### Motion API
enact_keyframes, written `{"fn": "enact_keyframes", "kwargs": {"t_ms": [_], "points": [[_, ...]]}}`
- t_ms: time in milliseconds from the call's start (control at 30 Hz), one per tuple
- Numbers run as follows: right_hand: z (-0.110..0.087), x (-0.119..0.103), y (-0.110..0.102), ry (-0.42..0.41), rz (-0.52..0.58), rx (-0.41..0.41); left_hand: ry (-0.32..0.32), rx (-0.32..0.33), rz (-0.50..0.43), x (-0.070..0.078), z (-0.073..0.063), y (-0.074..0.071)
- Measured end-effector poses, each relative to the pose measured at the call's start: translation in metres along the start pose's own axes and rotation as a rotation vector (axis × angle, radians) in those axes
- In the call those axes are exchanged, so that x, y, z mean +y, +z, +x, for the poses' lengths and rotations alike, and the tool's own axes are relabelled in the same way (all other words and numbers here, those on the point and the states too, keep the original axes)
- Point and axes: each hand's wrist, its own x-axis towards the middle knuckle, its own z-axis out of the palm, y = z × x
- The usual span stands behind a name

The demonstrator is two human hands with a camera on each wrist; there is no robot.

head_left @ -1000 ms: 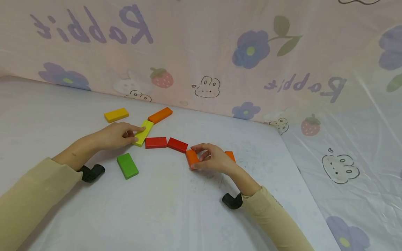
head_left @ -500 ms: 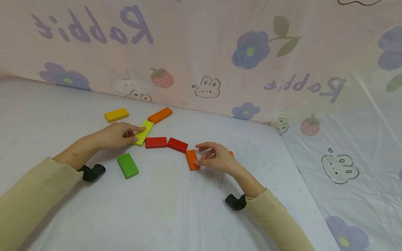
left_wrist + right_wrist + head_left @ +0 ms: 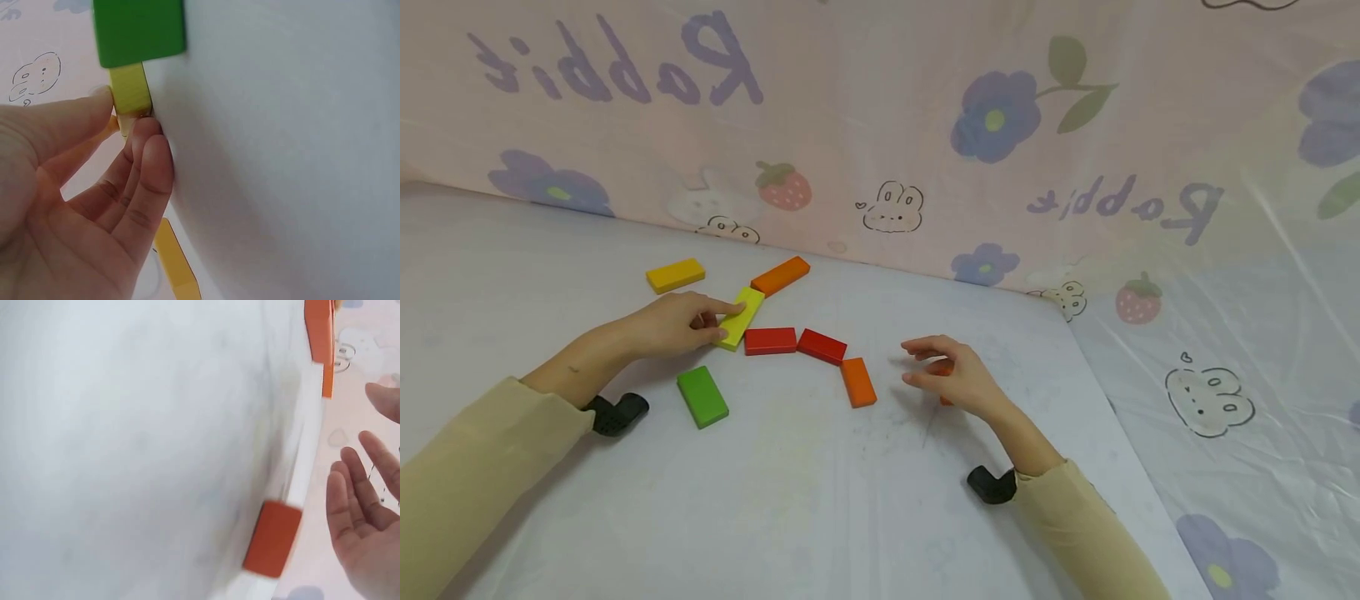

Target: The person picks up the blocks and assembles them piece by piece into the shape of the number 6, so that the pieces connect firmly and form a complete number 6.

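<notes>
My left hand (image 3: 676, 323) holds a light-yellow block (image 3: 743, 317) between thumb and forefinger as it lies flat on the table. In the left wrist view, the thumb is on one side of that yellow block (image 3: 130, 90) and the curled fingers are by the other. An orange block (image 3: 781, 275) meets its far end. Two red blocks (image 3: 771, 341) (image 3: 822, 346) run rightward from it, followed by a second orange block (image 3: 859, 382). My right hand (image 3: 953, 377), fingers loosely spread and holding nothing, hovers over a third orange block (image 3: 273, 539), partly hiding it in the head view.
A green block (image 3: 702, 397) lies in front of the left hand, and a deeper-yellow block (image 3: 675, 275) lies behind it. The white table (image 3: 790, 500) ends at a patterned curtain (image 3: 850, 125) at the back and right.
My right hand has let go of the orange block at the end of the row and moved right, away from it. The left hand has stayed on the yellow block.
</notes>
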Motion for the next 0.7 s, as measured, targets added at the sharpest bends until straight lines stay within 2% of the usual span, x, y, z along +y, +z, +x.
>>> {"fn": "enact_keyframes", "kwargs": {"t_ms": [267, 433, 700], "points": [[-0.006, 0.013, -0.010, -0.087, -0.061, 0.049, -0.011, -0.003, -0.005, -0.001, 0.000, 0.000], [-0.009, 0.020, -0.015, -0.102, -0.104, 0.059, -0.021, -0.007, -0.014, -0.001, 0.000, 0.000], [-0.012, 0.037, -0.023, -0.186, -0.124, -0.009, -0.024, -0.010, -0.018, 0.000, 0.000, 0.000]]}}
